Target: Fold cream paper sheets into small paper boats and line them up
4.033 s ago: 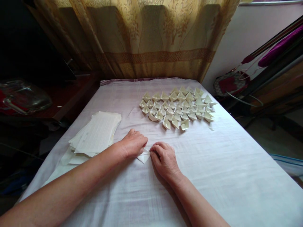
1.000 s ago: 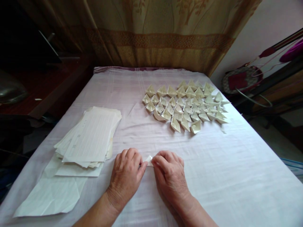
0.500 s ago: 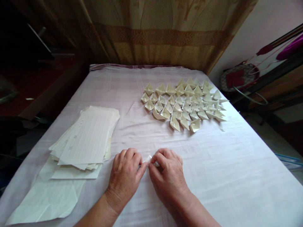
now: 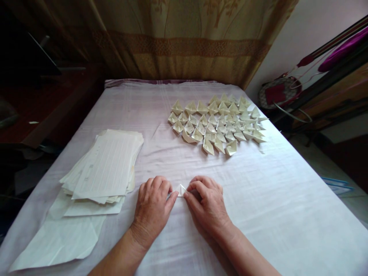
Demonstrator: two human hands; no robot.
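Dozens of paper boats [image 4: 211, 129] stand finished, left hand [image 4: 153, 201] and right hand [image 4: 207, 201] pinch a seemingly part-folded paper triangle [image 4: 181, 191], and a sheet stack [image 4: 105, 165] lies unfolded.

A gold patterned curtain [image 4: 172, 48] fills the top centre, beside a pale wall [image 4: 287, 44] at upper right. Dark reddish furniture [image 4: 70, 96] stands at left; light whitens the cloth-covered table [image 4: 276, 199] at lower right.

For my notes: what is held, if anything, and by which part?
A small folded paper: left hand at its left end, right hand at its right.
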